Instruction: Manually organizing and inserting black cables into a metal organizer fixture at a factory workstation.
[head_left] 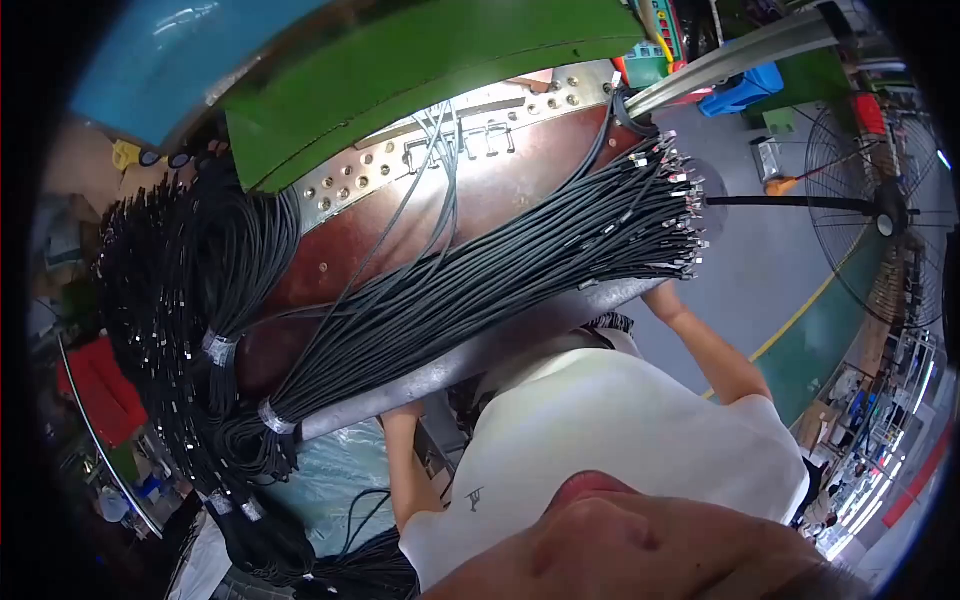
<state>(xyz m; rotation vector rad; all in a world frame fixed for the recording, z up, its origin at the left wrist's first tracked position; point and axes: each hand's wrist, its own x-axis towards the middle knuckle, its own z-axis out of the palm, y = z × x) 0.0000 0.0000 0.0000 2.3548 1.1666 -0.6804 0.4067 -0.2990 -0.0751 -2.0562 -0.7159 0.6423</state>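
Note:
A wide fan of black cables with small metal-tipped plugs at its right end lies across the reddish-brown bench. Its left end is gathered by a whitish tie. Along the bench front runs a rounded grey metal edge. My left hand is at this edge near its left part, its fingers hidden under it. At the edge's right end, below the plugs, is my right hand; its fingers are also mostly hidden. Whether either hand grips anything does not show.
A green machine cover overhangs the bench's back, above a metal strip with round studs. More tied black cable bundles hang over the left end. A black-caged fan stands at the right. A blue sheet-like panel is at upper left.

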